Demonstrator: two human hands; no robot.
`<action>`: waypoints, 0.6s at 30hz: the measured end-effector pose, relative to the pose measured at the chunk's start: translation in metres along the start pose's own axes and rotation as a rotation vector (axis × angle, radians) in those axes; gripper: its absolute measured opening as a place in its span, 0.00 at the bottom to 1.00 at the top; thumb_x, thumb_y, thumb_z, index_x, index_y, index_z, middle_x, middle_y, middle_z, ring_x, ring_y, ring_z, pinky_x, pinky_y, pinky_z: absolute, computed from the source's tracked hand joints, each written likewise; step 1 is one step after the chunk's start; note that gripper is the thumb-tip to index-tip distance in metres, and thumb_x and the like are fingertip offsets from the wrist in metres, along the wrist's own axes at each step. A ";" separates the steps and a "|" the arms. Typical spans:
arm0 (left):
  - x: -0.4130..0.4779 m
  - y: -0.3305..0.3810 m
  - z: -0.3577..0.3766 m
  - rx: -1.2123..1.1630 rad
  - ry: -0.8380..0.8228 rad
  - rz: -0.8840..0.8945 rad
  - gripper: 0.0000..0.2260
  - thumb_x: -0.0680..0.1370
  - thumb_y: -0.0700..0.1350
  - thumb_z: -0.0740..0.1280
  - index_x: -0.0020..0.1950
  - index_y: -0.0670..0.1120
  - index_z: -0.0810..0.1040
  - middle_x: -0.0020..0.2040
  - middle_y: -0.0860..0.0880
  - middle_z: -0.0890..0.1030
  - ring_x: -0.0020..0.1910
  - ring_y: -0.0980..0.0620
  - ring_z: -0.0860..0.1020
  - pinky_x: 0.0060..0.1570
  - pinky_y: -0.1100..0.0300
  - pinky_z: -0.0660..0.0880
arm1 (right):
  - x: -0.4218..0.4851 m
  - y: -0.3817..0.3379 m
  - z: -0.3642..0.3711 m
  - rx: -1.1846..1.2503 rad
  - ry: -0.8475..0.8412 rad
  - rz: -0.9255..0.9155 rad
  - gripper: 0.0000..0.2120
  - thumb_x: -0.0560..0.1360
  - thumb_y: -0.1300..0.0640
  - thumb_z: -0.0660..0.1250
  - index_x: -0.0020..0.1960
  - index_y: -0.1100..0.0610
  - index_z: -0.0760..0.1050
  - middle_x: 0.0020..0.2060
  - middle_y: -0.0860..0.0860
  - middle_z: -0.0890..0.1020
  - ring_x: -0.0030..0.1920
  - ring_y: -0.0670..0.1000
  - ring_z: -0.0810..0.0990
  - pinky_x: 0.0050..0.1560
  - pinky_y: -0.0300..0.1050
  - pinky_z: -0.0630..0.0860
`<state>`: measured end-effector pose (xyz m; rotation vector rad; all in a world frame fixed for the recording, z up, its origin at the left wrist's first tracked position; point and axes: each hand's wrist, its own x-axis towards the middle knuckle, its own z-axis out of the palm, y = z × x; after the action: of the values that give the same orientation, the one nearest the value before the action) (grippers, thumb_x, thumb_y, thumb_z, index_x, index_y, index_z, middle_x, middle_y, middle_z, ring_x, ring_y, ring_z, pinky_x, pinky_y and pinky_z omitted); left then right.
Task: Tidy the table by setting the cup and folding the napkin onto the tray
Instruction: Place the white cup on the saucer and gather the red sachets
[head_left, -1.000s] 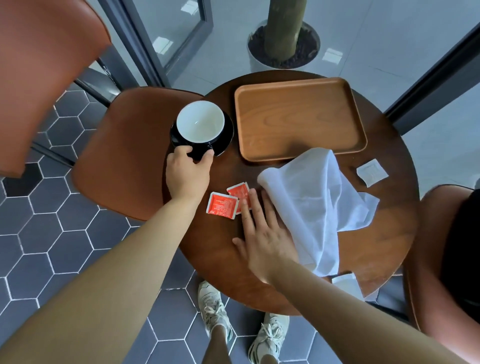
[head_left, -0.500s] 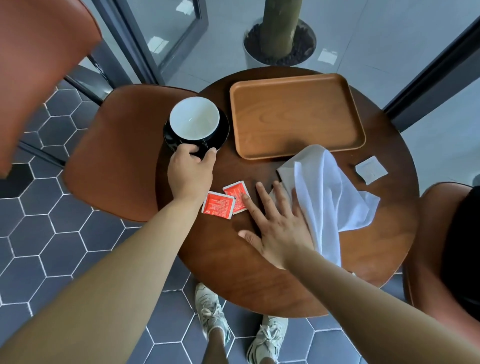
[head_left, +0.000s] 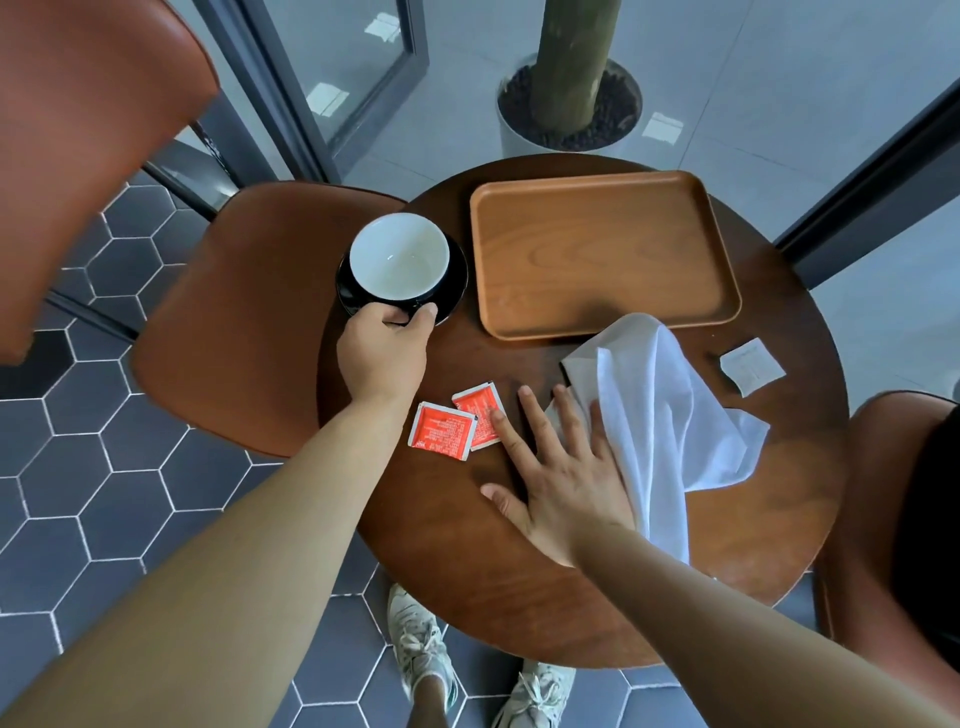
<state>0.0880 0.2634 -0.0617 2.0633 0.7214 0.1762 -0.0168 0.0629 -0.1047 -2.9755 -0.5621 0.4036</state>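
The left hand (head_left: 382, 353) is curled round the near rim of the black saucer (head_left: 453, 296), thumb on one side and fingers on the other. I cannot tell whether the handle of the cup (head_left: 399, 257) is inside that hold too. The cup sits upright on the saucer, just beyond the knuckles, mouth up and empty. The tray (head_left: 602, 254) lies just to the right of that load, and its long side runs across the table (head_left: 467, 545) from left to right, so I'd judge a short sideways carry by the left hand would serve. The right hand (head_left: 561, 478) lies flat with fingers spread, holding nothing, its outer fingers resting on the near left edge of the napkin (head_left: 670, 415). The napkin stretches away from that hand, its long axis pointing at the tray, its far corner reaching the near rim. Two red sachets (head_left: 457, 423) lie between the hands.
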 end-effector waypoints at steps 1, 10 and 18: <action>0.000 0.001 0.000 0.006 0.001 -0.002 0.14 0.74 0.54 0.71 0.41 0.43 0.82 0.38 0.49 0.83 0.41 0.49 0.82 0.47 0.47 0.81 | 0.000 0.000 0.000 0.002 0.006 0.003 0.37 0.78 0.27 0.42 0.81 0.43 0.45 0.81 0.51 0.50 0.80 0.61 0.45 0.74 0.65 0.57; 0.000 0.000 0.000 0.124 0.008 0.131 0.19 0.77 0.51 0.69 0.30 0.43 0.74 0.26 0.51 0.75 0.27 0.53 0.73 0.29 0.61 0.64 | 0.001 0.002 0.006 0.004 0.041 0.000 0.37 0.78 0.28 0.47 0.81 0.44 0.50 0.80 0.52 0.57 0.80 0.62 0.50 0.72 0.63 0.61; 0.018 -0.010 -0.020 0.328 0.014 0.273 0.16 0.80 0.50 0.66 0.36 0.43 0.76 0.36 0.46 0.76 0.35 0.51 0.71 0.31 0.61 0.60 | 0.000 0.002 0.006 -0.015 0.055 -0.007 0.37 0.77 0.28 0.48 0.81 0.44 0.50 0.81 0.51 0.56 0.80 0.62 0.49 0.74 0.60 0.53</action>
<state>0.0905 0.2924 -0.0610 2.4741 0.4984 0.2394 -0.0174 0.0615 -0.1108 -2.9872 -0.5725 0.3168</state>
